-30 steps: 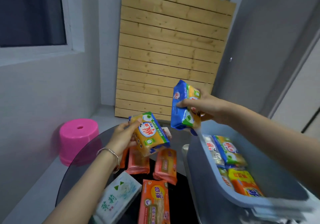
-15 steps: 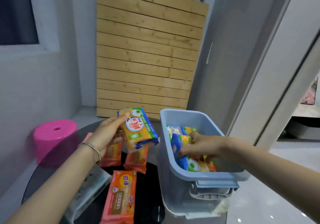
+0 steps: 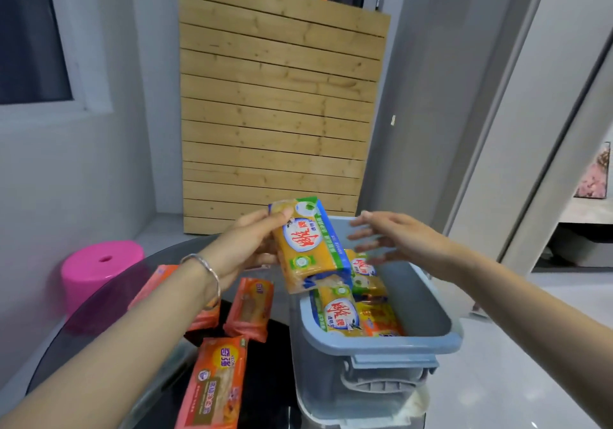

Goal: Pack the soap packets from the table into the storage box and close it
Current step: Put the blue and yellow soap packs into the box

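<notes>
The left hand [image 3: 245,249] grips a yellow soap packet [image 3: 310,246] by its left edge, thumb on the top corner and fingers behind, holding it tilted over the near-left rim of the blue-grey storage box [image 3: 381,342] at lower centre. Half a second ago this packet was held further left, clear of the box. The right hand [image 3: 394,237] is empty, fingers spread and reaching toward the packet's right side, just short of touching; earlier it was down inside the box pressing a blue packet, which is no longer in its grasp. Inside the box lie several yellow and orange packets [image 3: 345,312]. Three orange soap packets [image 3: 215,385] remain on the dark glass table [image 3: 109,315] at lower left, another partly hidden under the left forearm. A pink stool [image 3: 96,269] stands at the left edge.
</notes>
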The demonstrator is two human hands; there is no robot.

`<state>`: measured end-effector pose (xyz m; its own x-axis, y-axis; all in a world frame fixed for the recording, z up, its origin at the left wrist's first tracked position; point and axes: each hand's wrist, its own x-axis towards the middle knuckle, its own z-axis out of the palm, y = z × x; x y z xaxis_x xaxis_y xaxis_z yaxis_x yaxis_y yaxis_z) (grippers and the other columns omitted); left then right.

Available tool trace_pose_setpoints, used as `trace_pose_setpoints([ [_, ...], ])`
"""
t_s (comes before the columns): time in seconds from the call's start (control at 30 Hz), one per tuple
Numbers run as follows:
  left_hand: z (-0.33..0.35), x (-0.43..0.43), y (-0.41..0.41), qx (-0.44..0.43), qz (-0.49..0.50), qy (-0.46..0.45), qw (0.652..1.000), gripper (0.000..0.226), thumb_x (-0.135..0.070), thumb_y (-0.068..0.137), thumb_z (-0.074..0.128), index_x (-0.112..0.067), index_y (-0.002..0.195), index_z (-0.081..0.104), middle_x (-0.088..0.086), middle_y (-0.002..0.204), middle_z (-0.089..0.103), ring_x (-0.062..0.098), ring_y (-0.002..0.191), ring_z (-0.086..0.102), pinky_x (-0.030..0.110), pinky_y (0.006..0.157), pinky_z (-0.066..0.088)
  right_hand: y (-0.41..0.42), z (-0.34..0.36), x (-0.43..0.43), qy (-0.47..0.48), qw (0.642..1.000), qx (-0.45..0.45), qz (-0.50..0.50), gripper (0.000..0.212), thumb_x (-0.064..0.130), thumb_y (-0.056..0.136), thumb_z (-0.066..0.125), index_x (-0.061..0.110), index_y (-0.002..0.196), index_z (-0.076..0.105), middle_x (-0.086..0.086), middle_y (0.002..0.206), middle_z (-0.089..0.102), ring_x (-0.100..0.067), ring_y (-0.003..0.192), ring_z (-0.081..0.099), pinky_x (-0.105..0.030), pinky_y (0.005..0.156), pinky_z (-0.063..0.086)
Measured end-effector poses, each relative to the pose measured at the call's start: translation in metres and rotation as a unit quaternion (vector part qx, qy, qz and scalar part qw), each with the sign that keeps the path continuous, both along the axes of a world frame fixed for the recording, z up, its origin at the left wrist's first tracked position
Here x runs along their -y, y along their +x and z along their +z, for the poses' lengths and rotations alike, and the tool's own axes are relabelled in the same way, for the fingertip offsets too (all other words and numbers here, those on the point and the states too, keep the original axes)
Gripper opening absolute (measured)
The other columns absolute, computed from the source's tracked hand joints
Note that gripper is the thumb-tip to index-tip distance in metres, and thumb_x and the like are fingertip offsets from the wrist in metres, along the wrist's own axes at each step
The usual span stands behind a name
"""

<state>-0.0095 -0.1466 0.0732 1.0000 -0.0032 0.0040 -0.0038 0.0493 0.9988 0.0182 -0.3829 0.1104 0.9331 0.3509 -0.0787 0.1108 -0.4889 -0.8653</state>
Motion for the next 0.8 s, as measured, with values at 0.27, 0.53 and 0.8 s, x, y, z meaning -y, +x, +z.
trace_pose_setpoints([
  [0.27,0.015,0.073,0.041,-0.084,-0.165,0.098,0.978,0.009,-0.02,0.09,0.057,-0.013,0.095,0.057,0.007,0.091,0.065,0.013,0.062,0.068,0.029,0.059,0.06,0.034,-0.008,0.02,0.078,0.969,0.191,-0.135,0.039,0.03,0.099,0.042,0.001,0.109,0.066,-0.011,0.103,0.069,-0.013,0.09,0.062,-0.018,0.089,0.049],
  [0.53,-0.008,0.102,0.061,-0.156,-0.3,0.238,0.911,0.029,-0.019,0.084,0.066,-0.023,0.109,0.051,0.008,0.105,0.064,0.03,0.111,0.061,0.037,0.09,0.054,0.05,-0.056,0.024,0.064,0.981,0.127,-0.136,0.056,0.039,0.101,0.027,0.007,0.094,0.072,-0.004,0.104,0.071,-0.01,0.095,0.06,-0.01,0.075,0.037],
  [0.8,-0.008,0.104,0.056,-0.049,-0.32,0.536,0.78,0.041,-0.04,0.086,0.058,-0.024,0.124,0.059,-0.001,0.126,0.063,0.017,0.114,0.06,0.035,0.101,0.048,0.055,-0.063,0.022,-0.018,0.977,0.176,-0.116,0.058,0.04,0.101,0.026,0.006,0.091,0.071,-0.003,0.097,0.069,-0.013,0.092,0.059,-0.019,0.074,0.038],
])
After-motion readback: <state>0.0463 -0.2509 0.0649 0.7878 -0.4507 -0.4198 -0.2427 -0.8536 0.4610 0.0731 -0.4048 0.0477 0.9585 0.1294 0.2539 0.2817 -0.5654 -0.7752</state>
